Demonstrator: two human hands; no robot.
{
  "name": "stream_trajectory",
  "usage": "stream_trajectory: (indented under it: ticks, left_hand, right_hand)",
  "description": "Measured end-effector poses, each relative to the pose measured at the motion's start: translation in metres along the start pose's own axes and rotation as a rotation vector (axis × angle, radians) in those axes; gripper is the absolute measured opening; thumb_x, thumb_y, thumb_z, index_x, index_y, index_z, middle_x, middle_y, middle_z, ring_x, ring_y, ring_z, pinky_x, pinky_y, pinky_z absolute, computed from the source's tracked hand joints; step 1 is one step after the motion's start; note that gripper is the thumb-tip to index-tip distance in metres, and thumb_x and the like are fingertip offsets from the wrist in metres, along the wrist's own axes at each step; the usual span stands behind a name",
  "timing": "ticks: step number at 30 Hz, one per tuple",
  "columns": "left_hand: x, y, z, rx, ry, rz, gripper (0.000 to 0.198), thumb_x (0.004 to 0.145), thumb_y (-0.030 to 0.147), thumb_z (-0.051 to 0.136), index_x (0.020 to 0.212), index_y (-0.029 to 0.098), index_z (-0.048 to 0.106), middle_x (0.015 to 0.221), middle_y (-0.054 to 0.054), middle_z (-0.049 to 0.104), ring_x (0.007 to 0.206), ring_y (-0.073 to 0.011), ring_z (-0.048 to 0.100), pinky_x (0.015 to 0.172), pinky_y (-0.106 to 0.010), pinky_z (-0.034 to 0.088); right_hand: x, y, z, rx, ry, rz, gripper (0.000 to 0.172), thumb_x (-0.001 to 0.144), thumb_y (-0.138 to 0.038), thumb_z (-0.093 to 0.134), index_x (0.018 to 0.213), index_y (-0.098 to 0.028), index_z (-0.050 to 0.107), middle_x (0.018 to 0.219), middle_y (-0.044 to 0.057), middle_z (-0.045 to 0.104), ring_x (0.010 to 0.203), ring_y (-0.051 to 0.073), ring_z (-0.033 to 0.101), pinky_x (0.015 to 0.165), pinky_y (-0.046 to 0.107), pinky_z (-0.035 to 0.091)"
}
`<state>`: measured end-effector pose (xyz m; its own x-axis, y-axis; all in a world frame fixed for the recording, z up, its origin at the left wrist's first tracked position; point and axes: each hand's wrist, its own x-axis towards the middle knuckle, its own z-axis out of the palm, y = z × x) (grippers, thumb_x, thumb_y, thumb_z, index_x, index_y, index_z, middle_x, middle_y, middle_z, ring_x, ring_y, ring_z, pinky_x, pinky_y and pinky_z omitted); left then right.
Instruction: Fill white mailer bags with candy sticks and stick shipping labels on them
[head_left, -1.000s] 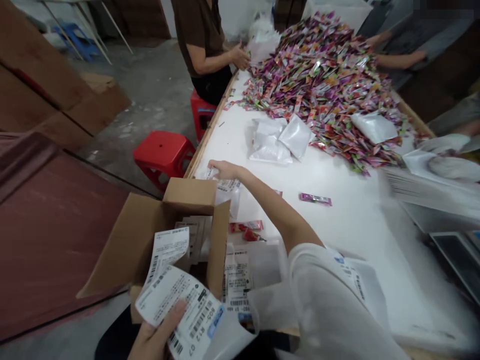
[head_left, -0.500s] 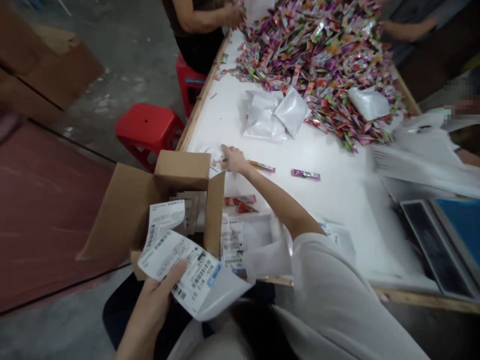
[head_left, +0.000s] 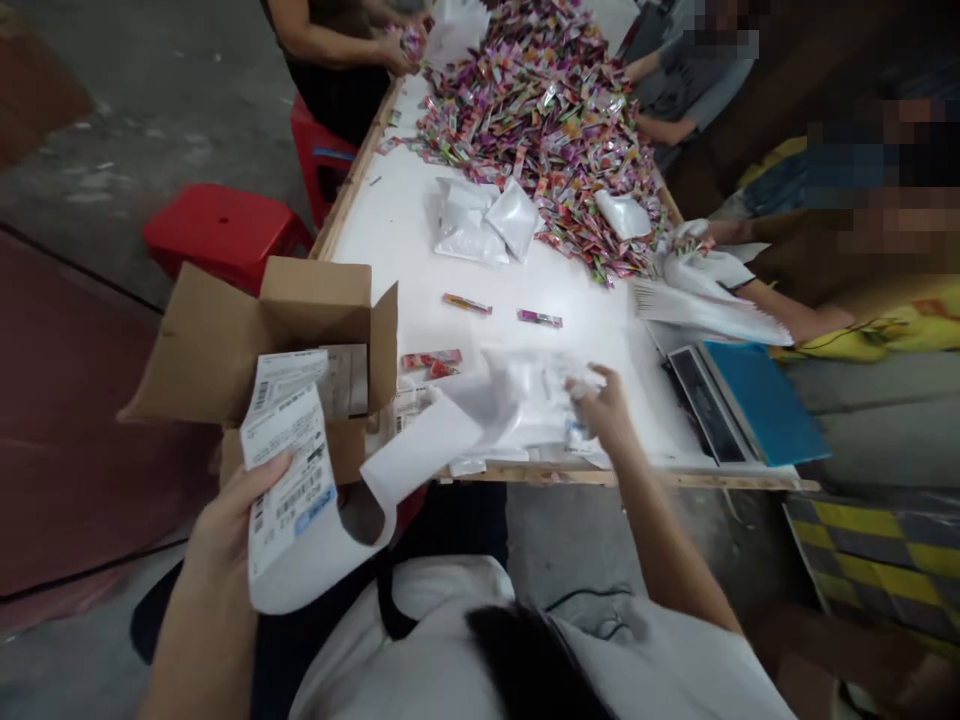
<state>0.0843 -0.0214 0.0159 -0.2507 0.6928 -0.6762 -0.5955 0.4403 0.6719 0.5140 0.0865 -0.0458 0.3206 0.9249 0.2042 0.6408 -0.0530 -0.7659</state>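
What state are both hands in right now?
Left hand: closed, holding the printed label strip.
Right hand: at a blurred white plastic bag; whether it grips cannot be told.

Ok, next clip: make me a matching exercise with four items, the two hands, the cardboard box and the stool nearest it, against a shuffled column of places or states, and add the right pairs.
Column one
1. left hand
2. right hand
3. cardboard box
4. stool nearest the box

Column two
A. flaps open, printed labels showing inside
B. red, standing beside the white table
C. at a blurred white bag
D. holding a strip of labels

Right pairs: 1-D, 2-C, 3-A, 4-B
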Motion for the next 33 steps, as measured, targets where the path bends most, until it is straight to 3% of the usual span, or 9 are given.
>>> stream_trajectory:
  ticks: [3, 6, 8, 11, 14, 17, 22, 28, 33]
  left_hand:
    - [0.008, -0.008, 0.001, 0.036, -0.066, 0.054, 0.039, 0.056, 0.02, 0.083, 0.093, 0.018, 0.072, 0.08, -0.004, 0.078, 0.067, -0.0237, 0.073, 0.057, -0.028, 0.061]
    - [0.006, -0.018, 0.005, 0.223, -0.175, 0.131, 0.045, 0.049, 0.028, 0.091, 0.088, 0.016, 0.073, 0.089, -0.01, 0.079, 0.076, -0.0289, 0.074, 0.063, -0.033, 0.062]
    - [-0.002, -0.023, 0.009, 0.405, -0.301, 0.177, 0.043, 0.056, 0.038, 0.089, 0.089, 0.015, 0.074, 0.095, -0.013, 0.078, 0.082, -0.0308, 0.074, 0.067, -0.035, 0.061]
    - [-0.016, -0.027, 0.013, 0.593, -0.38, 0.34, 0.037, 0.067, 0.04, 0.082, 0.096, 0.018, 0.075, 0.104, -0.012, 0.077, 0.099, -0.031, 0.071, 0.085, -0.038, 0.058]
    - [-0.023, -0.027, 0.011, 0.614, -0.329, 0.473, 0.038, 0.066, 0.034, 0.083, 0.1, 0.021, 0.073, 0.098, -0.008, 0.077, 0.113, -0.0295, 0.066, 0.103, -0.039, 0.048]
    - [-0.019, -0.022, 0.007, 0.347, -0.295, 0.349, 0.044, 0.058, 0.041, 0.086, 0.094, 0.019, 0.073, 0.083, -0.009, 0.077, 0.101, -0.0338, 0.07, 0.089, -0.04, 0.057]
    - [-0.011, -0.006, 0.025, -0.012, -0.044, 0.029, 0.024, 0.075, 0.021, 0.07, 0.098, 0.012, 0.071, 0.09, -0.015, 0.077, 0.08, -0.0315, 0.074, 0.069, -0.04, 0.063]
    - [-0.01, -0.005, 0.05, -0.017, 0.183, 0.175, 0.03, 0.076, 0.01, 0.07, 0.106, 0.011, 0.07, 0.083, -0.009, 0.078, 0.067, -0.0247, 0.074, 0.058, -0.03, 0.062]
    - [-0.001, 0.001, 0.05, 0.0, 0.257, 0.183, 0.033, 0.077, 0.009, 0.07, 0.109, 0.015, 0.071, 0.089, -0.008, 0.078, 0.075, -0.0228, 0.075, 0.061, -0.024, 0.062]
  right_hand:
    - [-0.04, -0.004, -0.003, -0.108, 0.051, -0.025, 0.051, 0.06, -0.045, 0.082, 0.097, -0.023, 0.055, 0.072, 0.005, 0.054, 0.071, 0.025, 0.056, 0.064, 0.038, 0.046]
    - [-0.049, -0.051, -0.002, -0.158, 0.105, -0.157, 0.071, 0.064, -0.051, 0.079, 0.122, -0.018, 0.053, 0.108, 0.017, 0.057, 0.104, 0.033, 0.055, 0.086, 0.048, 0.048]
    - [-0.055, -0.096, 0.01, 0.012, -0.097, -0.277, 0.065, 0.079, -0.051, 0.067, 0.132, -0.02, 0.048, 0.113, 0.013, 0.059, 0.1, 0.027, 0.059, 0.087, 0.045, 0.051]
    - [-0.075, -0.16, 0.051, 0.293, -0.638, -0.416, 0.056, 0.085, -0.042, 0.063, 0.136, -0.024, 0.047, 0.103, 0.005, 0.064, 0.087, 0.018, 0.064, 0.083, 0.036, 0.054]
    - [-0.096, -0.199, 0.098, 0.409, -0.828, -0.474, 0.054, 0.085, -0.031, 0.064, 0.136, -0.021, 0.047, 0.094, 0.002, 0.066, 0.079, 0.015, 0.064, 0.075, 0.03, 0.054]
    - [-0.103, -0.209, 0.113, 0.46, -0.88, -0.634, 0.03, 0.091, -0.019, 0.051, 0.121, -0.022, 0.056, 0.091, 0.001, 0.066, 0.08, 0.014, 0.065, 0.075, 0.027, 0.053]
    - [-0.094, -0.208, 0.077, 0.374, -0.88, -0.984, 0.02, 0.097, -0.015, 0.042, 0.102, -0.022, 0.059, 0.101, 0.005, 0.067, 0.094, 0.013, 0.065, 0.083, 0.025, 0.053]
    - [-0.082, -0.214, 0.074, 0.232, -0.893, -0.935, 0.02, 0.097, -0.016, 0.046, 0.115, -0.02, 0.054, 0.105, 0.006, 0.067, 0.097, 0.015, 0.064, 0.086, 0.027, 0.054]
    - [-0.048, -0.217, 0.093, 0.173, -0.994, -1.039, 0.023, 0.095, -0.017, 0.047, 0.117, -0.02, 0.056, 0.107, 0.006, 0.065, 0.098, 0.015, 0.063, 0.086, 0.027, 0.053]
